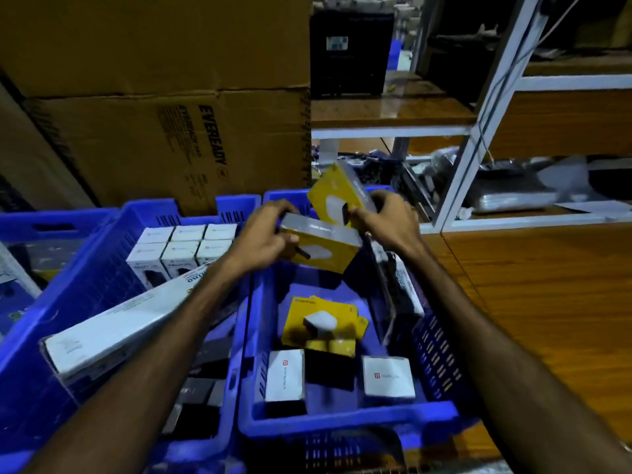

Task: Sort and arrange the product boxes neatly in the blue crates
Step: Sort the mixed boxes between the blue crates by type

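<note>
Both hands were raised above the far end of the right blue crate [345, 427], each holding a yellow product box. The left hand [263, 239] gripped the lower yellow box [323, 248], its fingers [273, 213] curled over the box's grey top edge and the thumb beneath; this box lay nearly flat, tilted slightly, its face showing a white charger picture. The right hand [390, 222] pinched the upper yellow box [337, 196], which stood tilted on edge just behind and touching the lower one; its fingers wrapped the box's right side, though how they lay on the hidden face could not be told.

Inside the right blue crate, a small pile of yellow charger boxes [319, 323] lay loosely near the middle. Nearer the person stood two white boxes with a red logo, the left white box [285, 376] and the right white box [388, 376], apart from each other. Dark packages [393, 285] leaned against the crate's right wall.

The left blue crate [51, 336] held a neat block of white boxes [183, 248] standing upright at its far end, and a long white carton [123, 323] lay slanted across the crate under the left forearm. Darker boxes sat at the bottom nearer the person.

Behind the crates stood large brown cardboard cartons [164, 145], one printed EVEREADY. To the right ran a wooden shelf with a white metal frame [478, 131].
</note>
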`<control>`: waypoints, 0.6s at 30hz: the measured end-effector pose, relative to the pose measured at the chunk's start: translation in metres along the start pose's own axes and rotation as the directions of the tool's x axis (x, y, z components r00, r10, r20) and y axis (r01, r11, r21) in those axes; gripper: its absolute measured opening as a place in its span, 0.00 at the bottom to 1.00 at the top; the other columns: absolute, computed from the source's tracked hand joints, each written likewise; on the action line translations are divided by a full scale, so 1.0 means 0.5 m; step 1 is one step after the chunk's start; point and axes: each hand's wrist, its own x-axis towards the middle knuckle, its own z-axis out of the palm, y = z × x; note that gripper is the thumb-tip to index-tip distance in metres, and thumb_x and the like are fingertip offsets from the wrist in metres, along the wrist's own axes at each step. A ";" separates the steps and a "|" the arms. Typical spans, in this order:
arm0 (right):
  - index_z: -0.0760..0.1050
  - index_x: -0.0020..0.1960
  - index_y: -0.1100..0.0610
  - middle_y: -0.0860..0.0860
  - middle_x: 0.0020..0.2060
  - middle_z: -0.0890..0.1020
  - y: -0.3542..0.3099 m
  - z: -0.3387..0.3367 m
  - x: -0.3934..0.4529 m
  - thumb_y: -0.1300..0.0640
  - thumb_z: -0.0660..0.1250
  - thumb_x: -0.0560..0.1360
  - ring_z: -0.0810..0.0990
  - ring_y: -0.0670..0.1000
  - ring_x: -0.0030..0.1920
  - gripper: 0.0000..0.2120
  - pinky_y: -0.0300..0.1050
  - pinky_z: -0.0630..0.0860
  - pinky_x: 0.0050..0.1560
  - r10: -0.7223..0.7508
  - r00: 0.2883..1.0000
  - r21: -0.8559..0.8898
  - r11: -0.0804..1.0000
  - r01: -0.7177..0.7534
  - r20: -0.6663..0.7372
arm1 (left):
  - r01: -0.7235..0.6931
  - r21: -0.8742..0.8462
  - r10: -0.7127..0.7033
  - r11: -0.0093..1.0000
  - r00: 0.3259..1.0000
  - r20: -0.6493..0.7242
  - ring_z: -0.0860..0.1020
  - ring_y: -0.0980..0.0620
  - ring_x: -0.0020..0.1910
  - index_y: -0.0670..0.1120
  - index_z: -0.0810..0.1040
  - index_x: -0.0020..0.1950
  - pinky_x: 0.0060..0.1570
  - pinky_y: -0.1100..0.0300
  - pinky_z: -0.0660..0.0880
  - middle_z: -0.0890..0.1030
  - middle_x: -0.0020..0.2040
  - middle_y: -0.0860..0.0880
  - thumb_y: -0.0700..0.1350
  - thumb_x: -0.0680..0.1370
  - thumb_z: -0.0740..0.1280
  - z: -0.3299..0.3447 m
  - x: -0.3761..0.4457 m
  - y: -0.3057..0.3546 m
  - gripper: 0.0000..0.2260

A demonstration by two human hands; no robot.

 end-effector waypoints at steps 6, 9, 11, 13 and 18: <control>0.76 0.41 0.54 0.51 0.33 0.75 -0.064 -0.008 -0.071 0.44 0.75 0.67 0.73 0.50 0.36 0.15 0.50 0.69 0.40 0.148 0.989 0.672 0.730 -0.125 0.024 | 0.167 -0.490 -0.287 0.856 0.940 -0.182 0.82 0.54 0.43 0.42 0.77 0.59 0.42 0.55 0.82 0.81 0.54 0.42 0.29 0.76 0.72 -0.091 -0.168 0.014 0.14; 0.75 0.41 0.52 0.45 0.27 0.75 -0.115 0.029 -0.115 0.51 0.75 0.73 0.73 0.48 0.32 0.10 0.46 0.70 0.37 0.127 0.978 0.743 0.636 -0.210 0.168 | 0.175 -0.611 -0.396 0.772 0.885 -0.247 0.81 0.44 0.53 0.44 0.80 0.59 0.54 0.46 0.79 0.82 0.60 0.36 0.37 0.74 0.76 -0.129 -0.275 0.000 0.15; 0.74 0.45 0.53 0.44 0.25 0.74 -0.153 0.056 -0.143 0.55 0.72 0.76 0.72 0.48 0.30 0.08 0.43 0.69 0.35 0.086 0.963 0.758 0.601 -0.254 0.255 | 0.185 -0.660 -0.466 0.728 0.839 -0.280 0.80 0.43 0.54 0.43 0.80 0.62 0.56 0.42 0.77 0.81 0.61 0.34 0.40 0.72 0.78 -0.160 -0.343 -0.005 0.19; 0.73 0.50 0.56 0.46 0.27 0.76 -0.201 0.090 -0.167 0.56 0.72 0.76 0.73 0.48 0.29 0.08 0.42 0.70 0.33 0.048 0.953 0.760 0.593 -0.267 0.298 | 0.193 -0.683 -0.529 0.704 0.785 -0.323 0.82 0.45 0.48 0.42 0.80 0.61 0.49 0.48 0.81 0.84 0.55 0.39 0.41 0.74 0.75 -0.201 -0.404 -0.009 0.16; 0.73 0.57 0.57 0.51 0.35 0.83 -0.337 0.178 -0.232 0.60 0.73 0.76 0.79 0.42 0.28 0.13 0.35 0.72 0.29 -0.061 0.926 0.741 0.621 -0.257 0.372 | 0.168 -0.725 -0.627 0.668 0.652 -0.426 0.82 0.57 0.32 0.40 0.78 0.57 0.32 0.63 0.81 0.84 0.41 0.50 0.38 0.74 0.70 -0.308 -0.530 -0.033 0.12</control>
